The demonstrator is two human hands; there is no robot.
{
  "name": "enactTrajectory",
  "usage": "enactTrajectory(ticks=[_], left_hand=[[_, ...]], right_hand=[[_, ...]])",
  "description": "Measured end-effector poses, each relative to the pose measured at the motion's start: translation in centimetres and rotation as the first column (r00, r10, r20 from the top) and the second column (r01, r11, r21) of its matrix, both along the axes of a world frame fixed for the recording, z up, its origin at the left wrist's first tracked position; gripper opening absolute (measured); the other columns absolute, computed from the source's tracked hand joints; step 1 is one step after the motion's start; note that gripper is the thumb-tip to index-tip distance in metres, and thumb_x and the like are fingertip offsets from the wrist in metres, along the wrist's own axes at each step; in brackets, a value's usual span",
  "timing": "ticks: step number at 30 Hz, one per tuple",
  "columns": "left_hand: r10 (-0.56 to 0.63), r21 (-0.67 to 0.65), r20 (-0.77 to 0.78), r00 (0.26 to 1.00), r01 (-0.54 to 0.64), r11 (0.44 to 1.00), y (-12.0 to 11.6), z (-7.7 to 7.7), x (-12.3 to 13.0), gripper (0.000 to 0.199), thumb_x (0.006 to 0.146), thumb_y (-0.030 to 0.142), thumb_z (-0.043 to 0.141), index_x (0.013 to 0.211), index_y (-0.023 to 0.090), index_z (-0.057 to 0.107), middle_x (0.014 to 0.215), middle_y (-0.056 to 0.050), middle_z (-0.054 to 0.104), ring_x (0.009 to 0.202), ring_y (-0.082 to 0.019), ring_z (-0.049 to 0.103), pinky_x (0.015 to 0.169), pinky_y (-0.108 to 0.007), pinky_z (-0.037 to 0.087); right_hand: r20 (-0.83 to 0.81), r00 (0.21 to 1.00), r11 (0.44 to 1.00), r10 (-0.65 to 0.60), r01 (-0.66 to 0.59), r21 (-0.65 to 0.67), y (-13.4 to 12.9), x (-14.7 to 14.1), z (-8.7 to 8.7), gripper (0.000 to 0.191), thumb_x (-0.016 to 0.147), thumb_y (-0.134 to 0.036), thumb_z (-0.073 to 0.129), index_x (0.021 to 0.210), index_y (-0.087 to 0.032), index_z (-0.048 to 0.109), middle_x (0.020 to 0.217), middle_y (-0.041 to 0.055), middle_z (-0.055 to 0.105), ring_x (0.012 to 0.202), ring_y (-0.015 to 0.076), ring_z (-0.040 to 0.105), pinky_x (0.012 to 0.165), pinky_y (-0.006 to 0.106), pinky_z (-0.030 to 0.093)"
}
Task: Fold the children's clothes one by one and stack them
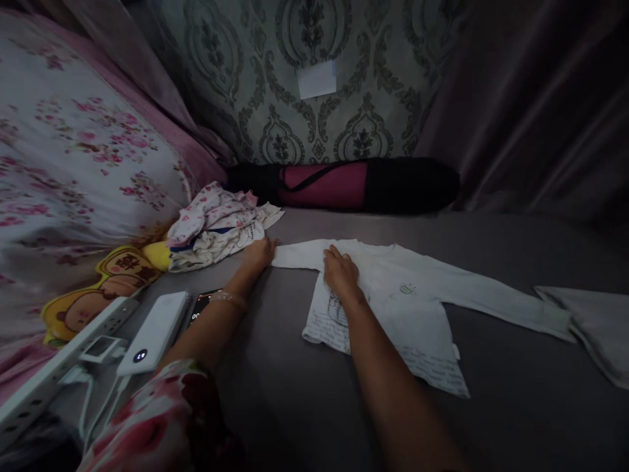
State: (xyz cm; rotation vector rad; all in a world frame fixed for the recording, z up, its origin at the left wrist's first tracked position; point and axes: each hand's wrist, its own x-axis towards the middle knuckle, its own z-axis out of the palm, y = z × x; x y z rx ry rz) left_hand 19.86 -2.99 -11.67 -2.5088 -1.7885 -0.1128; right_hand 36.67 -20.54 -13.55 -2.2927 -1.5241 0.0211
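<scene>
Atop the white shirt [405,314], right hand [341,270] rests palm-down.

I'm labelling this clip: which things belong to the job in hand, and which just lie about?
Job in hand:
white shirt, spread flat
left hand, at its cuff
right hand, on its front
clothes heap, probably
white cloth far right, perhaps

Lying about:
phone
power bank
power strip
yellow plush
black-and-pink bag

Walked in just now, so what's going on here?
Someone has a white long-sleeved shirt spread on a gray surface. The left hand is at the end of one sleeve; the right hand rests on the shirt near that sleeve. The other sleeve stretches rightward, and a pile of clothes lies beside the left hand.
</scene>
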Motion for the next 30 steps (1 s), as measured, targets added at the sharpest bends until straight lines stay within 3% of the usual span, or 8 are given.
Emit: enactTrajectory(ticks=[7,11,14,16,18,20,24,30], left_hand=[[-0.014,0.004,-0.072,0.997,0.014,1.000,0.4,0.3,-0.8,0.055,0.097,0.048,0.025,0.112,0.012,0.064,0.107,-0.022,0.068,0.102,-0.036,0.064,0.081,-0.042,0.048],[-0.045,0.100,-0.090,0.995,0.054,0.994,-0.5,1.1,0.4,0.040,0.097,0.028,0.031,0.114,0.007,0.061,0.113,-0.023,0.064,0.108,-0.034,0.060,0.086,-0.043,0.046],[-0.223,0.224,-0.026,0.974,0.223,0.949,-2.6,1.3,2.8,0.033,0.094,0.016,0.034,0.111,0.009,0.061,0.118,-0.022,0.059,0.116,-0.032,0.054,0.094,-0.045,0.043],[-0.411,0.154,0.058,0.910,0.399,0.904,-4.5,0.7,4.7,0.031,0.094,0.016,0.035,0.111,0.013,0.061,0.114,-0.018,0.062,0.113,-0.028,0.057,0.095,-0.041,0.044],[-0.576,0.067,0.156,0.803,0.573,0.817,-6.4,-0.6,6.4,0.034,0.095,0.016,0.034,0.121,0.014,0.056,0.118,-0.015,0.063,0.113,-0.022,0.059,0.097,-0.035,0.045],[-0.645,0.032,0.187,0.741,0.652,0.758,-7.7,-2.0,7.4,0.039,0.095,0.015,0.033,0.130,0.011,0.050,0.131,-0.016,0.058,0.123,-0.020,0.053,0.104,-0.033,0.041],[-0.571,-0.023,0.139,0.809,0.579,0.815,-8.3,-3.5,6.5,0.048,0.099,0.030,0.031,0.142,0.011,0.039,0.151,-0.016,0.039,0.142,-0.026,0.033,0.114,-0.044,0.028],[-0.416,-0.050,0.039,0.909,0.417,0.907,-6.3,-2.5,3.0,0.052,0.100,0.032,0.025,0.146,0.010,0.035,0.153,-0.018,0.033,0.143,-0.029,0.029,0.115,-0.048,0.025]], right_hand=[[0.032,0.999,0.999,-0.014,0.015,-0.037,0.3,-0.2,-0.1,0.047,0.097,-0.020,0.028,0.138,-0.020,0.052,0.149,0.0027,0.044,0.109,0.0232,0.055,0.095,0.033,0.038],[0.022,1.000,0.999,-0.018,0.019,-0.047,0.3,-0.2,0.0,0.048,0.097,-0.020,0.027,0.138,-0.021,0.052,0.150,0.0022,0.043,0.108,0.0241,0.055,0.093,0.033,0.038],[0.008,1.000,0.998,-0.016,0.016,-0.066,0.3,-0.2,0.1,0.048,0.097,-0.020,0.026,0.138,-0.020,0.051,0.151,0.0032,0.042,0.111,0.0244,0.053,0.095,0.034,0.037],[-0.001,1.000,0.997,-0.021,0.021,-0.079,0.3,-0.2,0.3,0.048,0.098,-0.021,0.025,0.139,-0.020,0.051,0.151,0.0030,0.041,0.113,0.0249,0.052,0.096,0.034,0.036],[-0.011,1.000,0.996,-0.022,0.021,-0.082,0.3,-0.2,0.4,0.048,0.098,-0.022,0.025,0.139,-0.020,0.050,0.152,0.0031,0.040,0.116,0.0253,0.052,0.096,0.034,0.036],[-0.018,1.000,0.997,-0.015,0.014,-0.076,0.3,-0.2,0.5,0.049,0.098,-0.021,0.024,0.140,-0.019,0.050,0.152,0.0034,0.040,0.117,0.0249,0.051,0.097,0.034,0.036],[-0.005,1.000,0.998,-0.015,0.014,-0.063,0.3,-0.2,0.4,0.048,0.097,-0.022,0.028,0.140,-0.019,0.050,0.151,0.0040,0.041,0.117,0.0252,0.052,0.098,0.034,0.036],[0.002,1.000,0.996,-0.016,0.016,-0.083,0.5,0.0,0.2,0.048,0.098,-0.024,0.027,0.139,-0.021,0.050,0.152,0.0026,0.040,0.115,0.0258,0.052,0.097,0.035,0.039]])
